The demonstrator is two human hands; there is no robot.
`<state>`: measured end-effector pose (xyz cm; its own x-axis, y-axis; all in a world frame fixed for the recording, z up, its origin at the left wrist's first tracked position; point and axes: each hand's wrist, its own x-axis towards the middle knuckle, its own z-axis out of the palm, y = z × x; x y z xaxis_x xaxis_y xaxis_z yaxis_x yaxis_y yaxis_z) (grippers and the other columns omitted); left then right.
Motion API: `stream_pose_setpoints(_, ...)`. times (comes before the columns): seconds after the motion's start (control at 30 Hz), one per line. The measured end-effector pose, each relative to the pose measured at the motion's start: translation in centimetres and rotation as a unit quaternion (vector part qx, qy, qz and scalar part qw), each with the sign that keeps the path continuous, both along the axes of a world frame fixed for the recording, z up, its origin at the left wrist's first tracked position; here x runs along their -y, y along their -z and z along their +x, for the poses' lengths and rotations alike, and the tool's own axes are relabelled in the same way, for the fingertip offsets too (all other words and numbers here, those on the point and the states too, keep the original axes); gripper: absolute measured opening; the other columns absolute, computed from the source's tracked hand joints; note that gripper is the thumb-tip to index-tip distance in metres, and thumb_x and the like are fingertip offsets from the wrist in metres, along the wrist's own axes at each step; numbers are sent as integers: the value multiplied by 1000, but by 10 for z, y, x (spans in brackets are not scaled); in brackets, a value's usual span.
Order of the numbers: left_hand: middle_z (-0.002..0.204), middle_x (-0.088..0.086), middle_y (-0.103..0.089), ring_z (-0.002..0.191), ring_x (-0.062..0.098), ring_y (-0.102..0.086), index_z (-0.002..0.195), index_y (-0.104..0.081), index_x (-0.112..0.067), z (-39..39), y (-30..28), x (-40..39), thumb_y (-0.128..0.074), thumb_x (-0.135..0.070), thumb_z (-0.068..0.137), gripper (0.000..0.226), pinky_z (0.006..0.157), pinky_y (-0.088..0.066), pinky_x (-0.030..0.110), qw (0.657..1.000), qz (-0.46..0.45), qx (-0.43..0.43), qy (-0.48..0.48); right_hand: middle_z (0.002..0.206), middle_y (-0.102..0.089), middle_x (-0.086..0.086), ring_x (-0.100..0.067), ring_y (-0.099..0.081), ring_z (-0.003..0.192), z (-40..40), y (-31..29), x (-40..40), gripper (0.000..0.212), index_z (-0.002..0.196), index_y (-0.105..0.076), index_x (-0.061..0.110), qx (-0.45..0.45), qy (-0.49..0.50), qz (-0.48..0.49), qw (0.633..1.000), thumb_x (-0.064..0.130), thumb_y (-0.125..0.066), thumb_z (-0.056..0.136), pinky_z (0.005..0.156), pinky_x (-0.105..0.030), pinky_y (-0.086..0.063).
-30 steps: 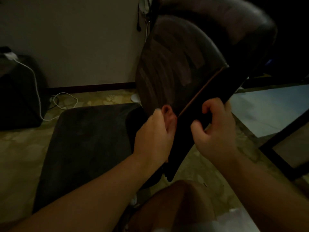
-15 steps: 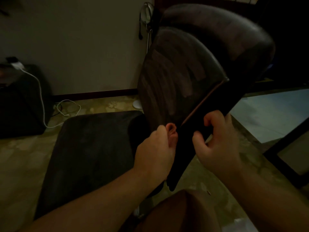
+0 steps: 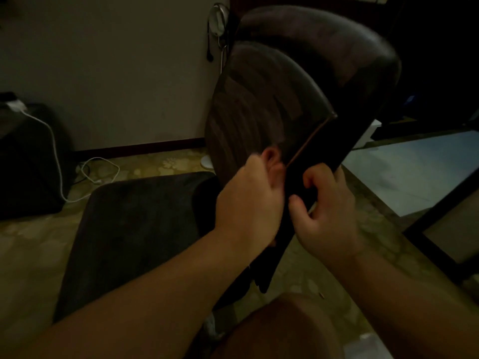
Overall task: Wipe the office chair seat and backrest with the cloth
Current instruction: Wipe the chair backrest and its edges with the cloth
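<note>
Backrest [image 3: 259, 107] tilted upright behind the dark seat [image 3: 134, 229], gripped along its lower side edge: left hand [image 3: 251, 200] curled on the front face, right hand [image 3: 324, 211] closed round the rear. No cloth visible in dim light; possibly under the left hand, impossible to tell. Judged mid-backrest step; next called for a stroke up the face.

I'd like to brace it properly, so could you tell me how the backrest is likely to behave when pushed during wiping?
The backrest is probably fairly stiff, being a curved shell, but may tilt; both hands grip its side edge.
</note>
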<state>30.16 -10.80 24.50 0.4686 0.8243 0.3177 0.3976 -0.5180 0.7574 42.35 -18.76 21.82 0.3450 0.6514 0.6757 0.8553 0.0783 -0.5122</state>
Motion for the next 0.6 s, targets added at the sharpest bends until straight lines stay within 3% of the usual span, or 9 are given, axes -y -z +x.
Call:
stream_pose_setpoints(0.1,88,-8,-56,74,10,-58,100,-45,-28,18,-21,2,-46,-50,107,24,66,-50,36,999,36,4,-4,102,-45,-1,-5,-49,79,5,1,3,18,93,-54,12,-10,-29,10,999,29,-57,85,64,-10,-35)
stream_pose_setpoints(0.27,92,-9,-58,75,9,-59,105,-48,-30,-11,14,11,-40,-55,107,27,72,-55,40,998,22,-50,20,100,-43,-1,-4,-47,82,10,8,14,21,91,-53,11,9,-35,0,999,32,-54,87,66,-15,-32)
stream_pose_setpoints(0.47,82,-10,-55,67,4,-55,98,-45,-32,13,-37,3,-45,-51,108,21,57,-40,23,998,61,-11,15,105,-46,-1,-10,-51,85,5,1,7,20,95,-57,15,-25,-86,7,996,33,-50,93,71,-16,-36)
stream_pose_setpoints(0.6,85,-11,-53,72,5,-55,101,-44,-33,6,-9,9,-41,-53,108,21,65,-48,33,998,33,-41,30,104,-44,-2,-7,-48,87,12,5,15,19,96,-54,15,-4,-77,-4,997,33,-50,93,73,-12,-34)
